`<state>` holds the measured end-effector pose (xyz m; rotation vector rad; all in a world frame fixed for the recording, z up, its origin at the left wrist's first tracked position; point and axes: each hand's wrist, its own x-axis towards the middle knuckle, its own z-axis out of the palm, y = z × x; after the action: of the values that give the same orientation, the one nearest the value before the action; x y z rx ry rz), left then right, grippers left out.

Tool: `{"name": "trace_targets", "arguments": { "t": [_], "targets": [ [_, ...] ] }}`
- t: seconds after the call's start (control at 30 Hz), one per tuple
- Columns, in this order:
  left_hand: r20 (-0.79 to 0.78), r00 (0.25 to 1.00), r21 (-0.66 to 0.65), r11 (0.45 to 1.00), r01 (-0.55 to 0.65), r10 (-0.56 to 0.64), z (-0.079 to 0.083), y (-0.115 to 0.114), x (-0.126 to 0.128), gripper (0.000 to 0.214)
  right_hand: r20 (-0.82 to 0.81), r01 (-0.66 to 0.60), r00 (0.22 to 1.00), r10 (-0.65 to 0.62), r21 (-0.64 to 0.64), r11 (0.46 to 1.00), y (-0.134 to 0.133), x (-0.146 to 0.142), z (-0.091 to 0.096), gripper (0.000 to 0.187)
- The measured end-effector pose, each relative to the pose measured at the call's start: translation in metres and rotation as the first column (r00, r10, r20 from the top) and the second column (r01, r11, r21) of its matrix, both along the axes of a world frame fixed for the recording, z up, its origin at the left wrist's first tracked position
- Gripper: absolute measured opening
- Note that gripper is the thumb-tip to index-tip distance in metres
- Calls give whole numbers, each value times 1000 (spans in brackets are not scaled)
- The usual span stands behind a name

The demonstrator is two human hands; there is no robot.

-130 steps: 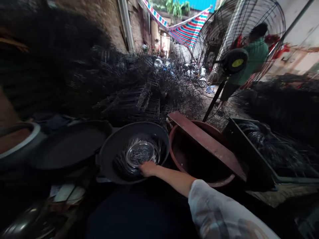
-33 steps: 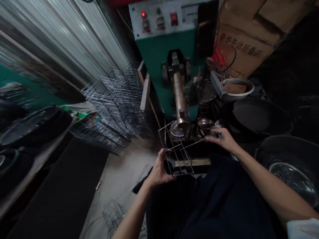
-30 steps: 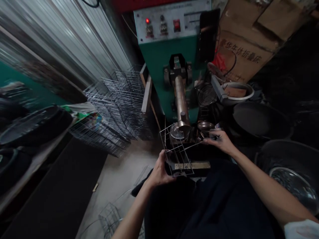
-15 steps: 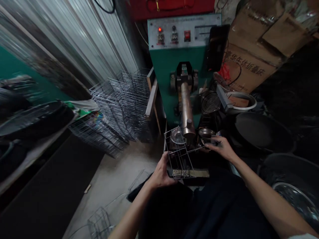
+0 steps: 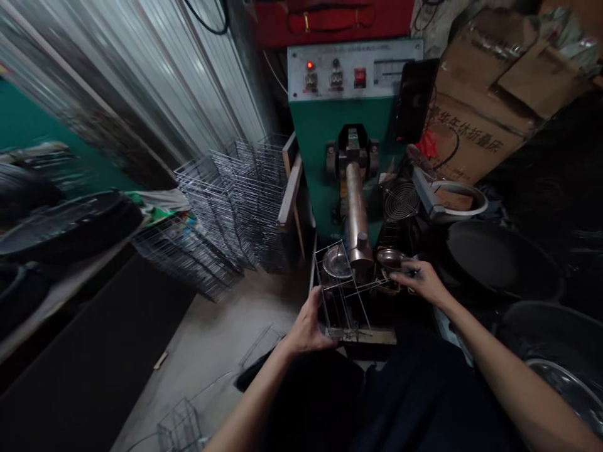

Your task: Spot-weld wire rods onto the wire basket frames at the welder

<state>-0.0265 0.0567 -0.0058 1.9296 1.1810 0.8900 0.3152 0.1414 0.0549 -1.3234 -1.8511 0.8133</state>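
My left hand (image 5: 308, 323) grips the near left edge of a small wire rack (image 5: 343, 295), holding it under the brass arm (image 5: 357, 213) of a green welding machine (image 5: 342, 144). My right hand (image 5: 421, 280) is closed at the rack's right side, pinching a thin wire piece I can barely make out. A small metal dish (image 5: 390, 257) sits just beyond the right hand, and another round metal dish (image 5: 335, 262) shows through the rack.
Stacks of finished wire racks (image 5: 226, 207) lean at the left of the machine. Dark basins (image 5: 494, 257) stand to the right, one (image 5: 560, 383) holding a steel bowl. Cardboard (image 5: 475, 119) leans behind. A wire basket (image 5: 181, 427) lies on the concrete floor.
Earlier my right hand reached into a steel bowl of small metal pieces. Since then it came to the rack, which has tilted slightly toward the machine arm as my view shifted.
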Motion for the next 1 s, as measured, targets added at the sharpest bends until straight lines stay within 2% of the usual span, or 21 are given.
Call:
{"name": "trace_targets", "arguments": {
  "t": [0.17, 0.33, 0.63, 1.0],
  "targets": [
    [105, 994, 28, 1000, 13, -16, 5, 6, 6, 112, 31, -5, 1000, 4, 17, 1000, 5, 2, -1, 64],
    [117, 993, 27, 999, 21, -24, 6, 9, 9, 104, 36, 3, 999, -3, 1, 1000, 8, 3, -4, 62],
    [192, 980, 33, 999, 37, -42, -1, 18, 12, 109, 39, -4, 999, 4, 13, 1000, 14, 8, -8, 62],
    [193, 980, 43, 998, 38, -45, 2, 20, 14, 105, 12, -1, 1000, 1, 5, 1000, 14, 7, -4, 57]
  ]
}}
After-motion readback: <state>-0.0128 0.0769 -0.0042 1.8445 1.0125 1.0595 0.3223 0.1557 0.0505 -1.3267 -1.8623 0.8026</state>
